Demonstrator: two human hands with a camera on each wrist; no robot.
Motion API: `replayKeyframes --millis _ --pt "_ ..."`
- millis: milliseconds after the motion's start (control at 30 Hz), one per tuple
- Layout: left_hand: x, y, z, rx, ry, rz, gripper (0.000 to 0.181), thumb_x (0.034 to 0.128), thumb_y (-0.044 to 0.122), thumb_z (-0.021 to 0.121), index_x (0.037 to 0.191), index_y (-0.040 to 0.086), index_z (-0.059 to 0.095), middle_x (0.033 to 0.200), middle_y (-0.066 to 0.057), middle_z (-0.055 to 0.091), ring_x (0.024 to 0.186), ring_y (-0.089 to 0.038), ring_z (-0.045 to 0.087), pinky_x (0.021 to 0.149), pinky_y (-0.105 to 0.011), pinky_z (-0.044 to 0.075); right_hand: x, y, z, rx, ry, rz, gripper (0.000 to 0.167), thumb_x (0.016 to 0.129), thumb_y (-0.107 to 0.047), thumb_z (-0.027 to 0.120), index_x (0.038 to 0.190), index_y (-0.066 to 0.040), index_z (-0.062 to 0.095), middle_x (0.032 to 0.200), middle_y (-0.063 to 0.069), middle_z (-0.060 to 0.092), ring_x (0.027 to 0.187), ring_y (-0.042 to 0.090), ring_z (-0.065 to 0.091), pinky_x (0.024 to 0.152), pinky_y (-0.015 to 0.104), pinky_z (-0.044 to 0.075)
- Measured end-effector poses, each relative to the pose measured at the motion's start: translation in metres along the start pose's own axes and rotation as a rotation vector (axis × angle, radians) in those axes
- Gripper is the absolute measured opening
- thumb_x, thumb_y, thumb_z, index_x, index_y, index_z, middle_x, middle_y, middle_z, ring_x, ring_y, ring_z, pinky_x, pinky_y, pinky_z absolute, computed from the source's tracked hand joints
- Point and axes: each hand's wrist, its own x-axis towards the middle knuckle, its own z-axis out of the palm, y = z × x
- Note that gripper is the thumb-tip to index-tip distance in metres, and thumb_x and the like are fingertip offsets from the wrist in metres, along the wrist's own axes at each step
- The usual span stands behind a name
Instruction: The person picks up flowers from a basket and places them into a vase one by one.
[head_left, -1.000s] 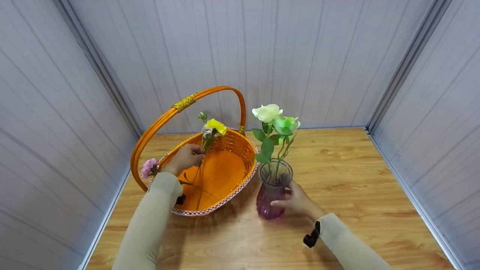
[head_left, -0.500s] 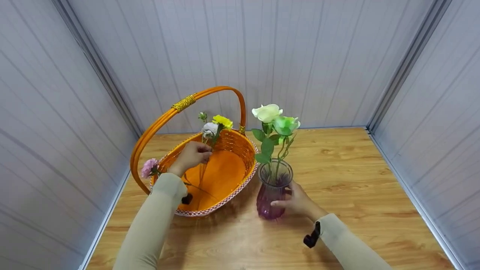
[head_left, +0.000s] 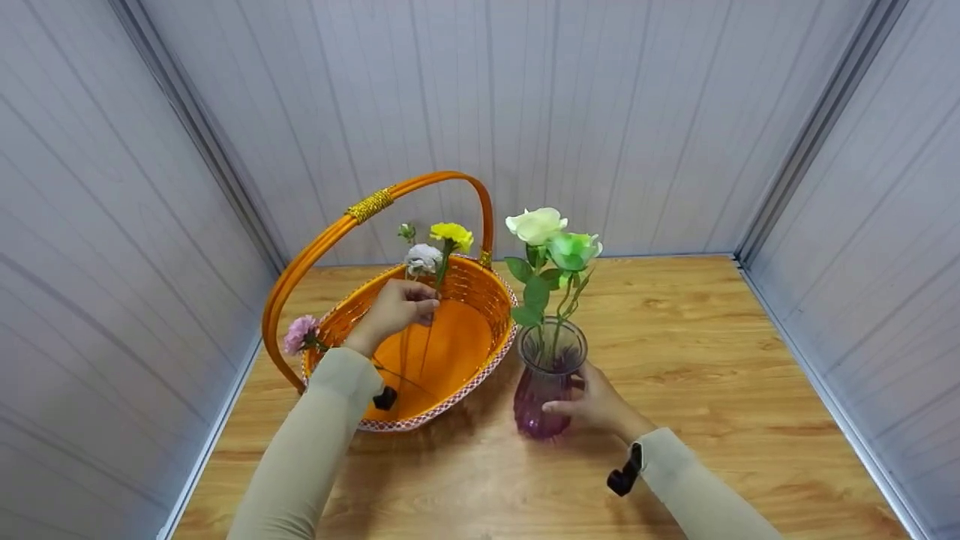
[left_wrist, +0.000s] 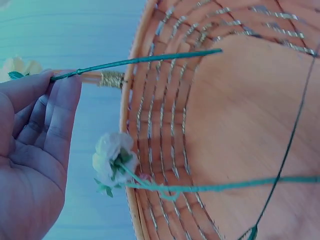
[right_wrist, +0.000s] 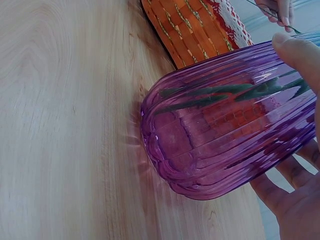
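One wood-grain counter (head_left: 712, 360) carries everything I see, a pale panelled wall (head_left: 562, 97) along its far edge. Toward its left edge stands one orange woven basket (head_left: 461, 341) with one tall arched handle (head_left: 370, 205). Just right of it, near the counter's middle, one purple glass vase (head_left: 544, 409) stands upright. I see two hands. The right hand (head_left: 598, 403) grasps the vase, thumb on one side, fingers (right_wrist: 270, 191) curled around the other. The left hand (head_left: 396, 307), above the basket, pinches the green stem (left_wrist: 150, 59) of one yellow flower (head_left: 452, 235), the stem's lower end free over the basket floor. I count five blooms: that yellow one; one cream rose (head_left: 536, 226) and one green rose (head_left: 572, 251), both in the vase; one white flower (head_left: 424, 259) at the basket's far rim; one pink flower (head_left: 301, 334) at its left rim. Smallest is one green bud (head_left: 406, 232) near the white flower.
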Motion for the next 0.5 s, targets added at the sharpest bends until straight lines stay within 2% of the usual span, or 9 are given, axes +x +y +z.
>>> replayKeyframes --millis 100,200,300,500 --pt "0.000 0.004 0.006 -0.049 0.004 -0.012 0.017 0.1070 0.007 0.068 0.117 -0.003 0.077 0.092 -0.004 0.073 0.080 -0.015 0.072 0.090 -0.050 0.067 0.000 0.000 0.000 0.001 -0.001 0.002 0.091 0.084 -0.012 0.095 0.158 0.000 0.043 0.153 0.029 0.055 0.140 0.052 0.056 0.113 0.060 0.054" --pt "0.000 0.008 0.012 -0.104 0.013 -0.032 0.015 0.1069 0.007 0.068 0.115 -0.002 0.077 0.093 -0.004 0.074 0.081 -0.016 0.073 0.088 -0.046 0.068 0.000 0.001 0.000 0.011 -0.010 -0.008 0.089 0.085 -0.011 0.094 0.157 0.001 0.043 0.151 0.030 0.055 0.140 0.052 0.056 0.113 0.058 0.054" --pt "0.001 0.010 0.018 -0.155 0.031 -0.048 0.013 0.1067 0.006 0.068 0.113 -0.001 0.077 0.093 -0.004 0.075 0.081 -0.017 0.073 0.083 -0.037 0.068 0.001 0.001 0.000 0.024 -0.019 -0.018 0.088 0.085 -0.009 0.094 0.156 0.002 0.042 0.150 0.030 0.055 0.140 0.051 0.056 0.113 0.058 0.054" --pt "0.000 0.015 0.032 -0.221 0.092 -0.063 0.013 0.1048 0.003 0.070 0.113 -0.004 0.077 0.092 -0.005 0.076 0.078 -0.016 0.073 0.079 -0.034 0.068 0.001 0.001 0.000 0.020 -0.018 -0.021 0.090 0.085 -0.009 0.093 0.157 0.002 0.042 0.151 0.030 0.055 0.141 0.051 0.056 0.114 0.058 0.054"
